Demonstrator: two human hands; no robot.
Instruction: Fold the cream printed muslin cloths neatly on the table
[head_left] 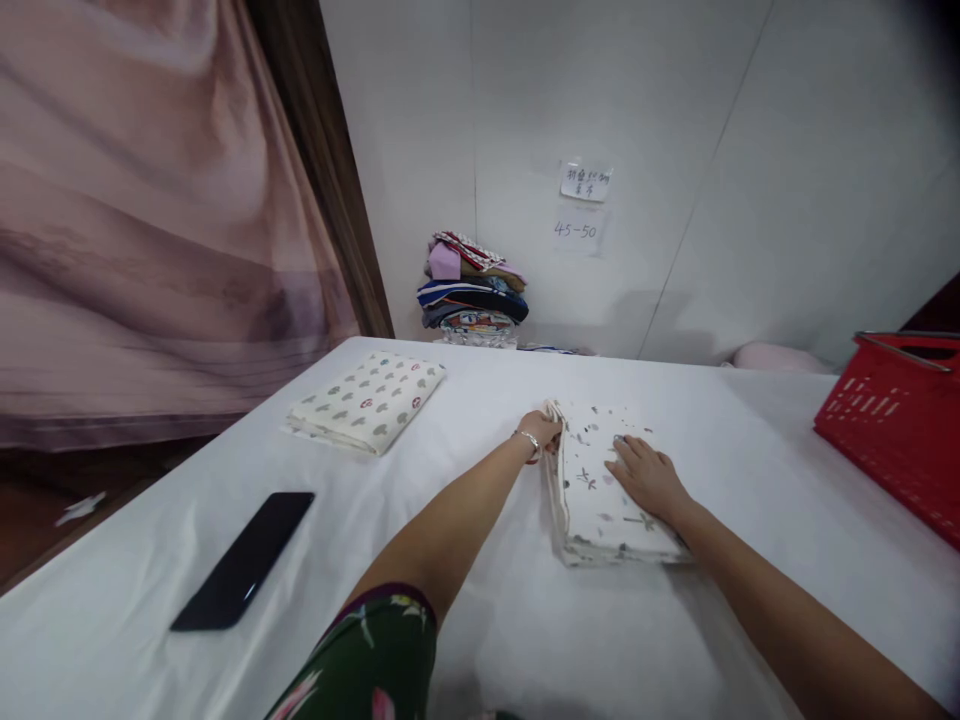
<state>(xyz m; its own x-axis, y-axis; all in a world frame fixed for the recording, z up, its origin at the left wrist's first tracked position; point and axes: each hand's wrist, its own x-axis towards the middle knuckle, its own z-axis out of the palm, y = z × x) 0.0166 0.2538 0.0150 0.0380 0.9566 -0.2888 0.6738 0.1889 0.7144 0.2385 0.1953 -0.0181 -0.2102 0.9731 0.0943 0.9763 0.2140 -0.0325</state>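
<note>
A folded white cloth (600, 500) with small grey and brown prints lies on the white-covered table (465, 480), in several layers. At its far left corner my left hand (541, 428) has its fingers closed on the edge of the layers; a bracelet circles that wrist. My right hand (646, 478) rests palm down on top of the cloth, its fingers spread. Farther left lies a second folded white cloth (371, 400) with grey and red prints, touched by neither hand.
A black phone (244, 560) lies at the left front. A red basket (900, 420) stands at the right edge. Behind the table are a pile of folded fabrics (472, 290) and a wall with paper notes (585, 182). A pink curtain (150, 200) hangs at left.
</note>
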